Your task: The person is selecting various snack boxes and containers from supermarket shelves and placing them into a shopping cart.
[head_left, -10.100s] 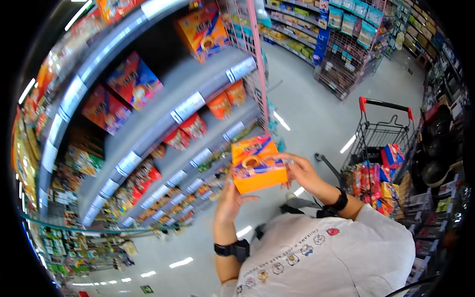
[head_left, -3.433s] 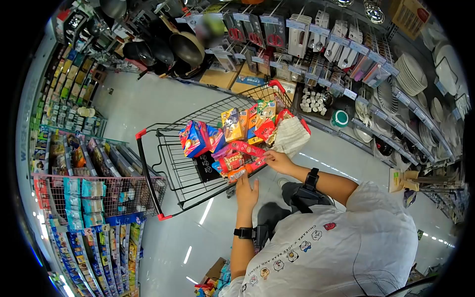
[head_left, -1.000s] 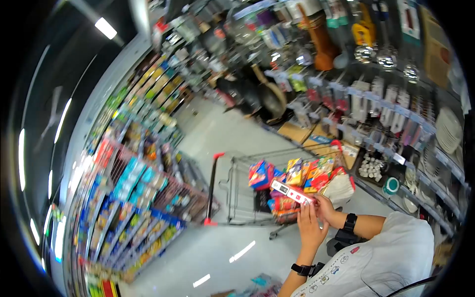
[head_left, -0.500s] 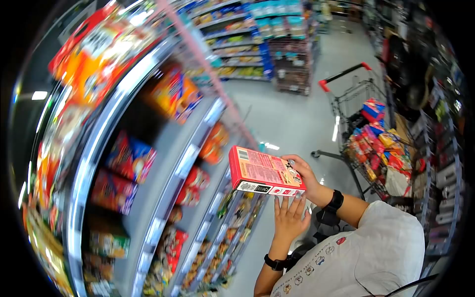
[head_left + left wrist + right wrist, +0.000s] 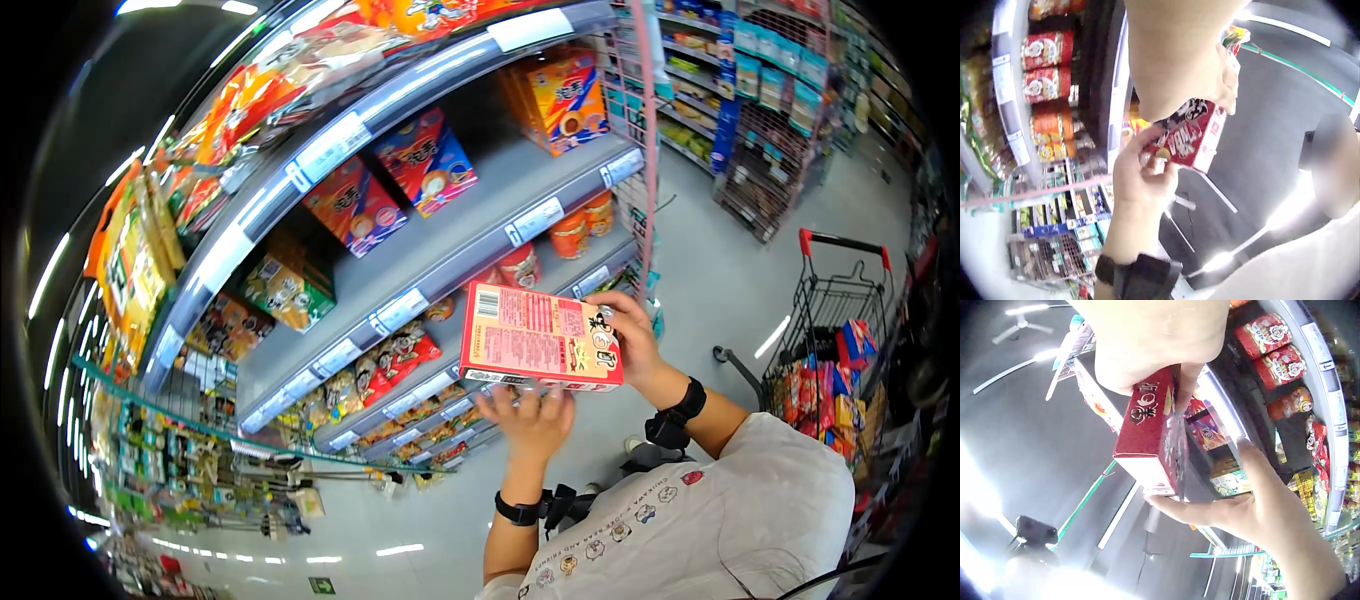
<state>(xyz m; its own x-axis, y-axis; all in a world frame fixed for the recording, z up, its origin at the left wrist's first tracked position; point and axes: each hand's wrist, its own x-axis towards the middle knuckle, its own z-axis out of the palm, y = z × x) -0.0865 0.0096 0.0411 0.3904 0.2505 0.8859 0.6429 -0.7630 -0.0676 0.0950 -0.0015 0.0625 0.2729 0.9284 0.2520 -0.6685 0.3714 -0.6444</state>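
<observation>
My right hand grips the right end of a flat red and pink box, whose printed back with a barcode faces up in the head view. My left hand is below the box's near edge, its fingers loosely spread. In the right wrist view, the left hand has its thumb at the end of the box and its index finger apart from it. The left wrist view shows the right hand holding the box, thumb and fingers bent round its edge.
Curved shelves on the left hold an orange box, red-blue boxes, a green box and red packets. A loaded cart stands at the right, beside a pink wire rack.
The orange box held at first is gone from the hands. They were later over the cart's goods, and the red box was lifted from there. The view has turned from cart to shelves.
</observation>
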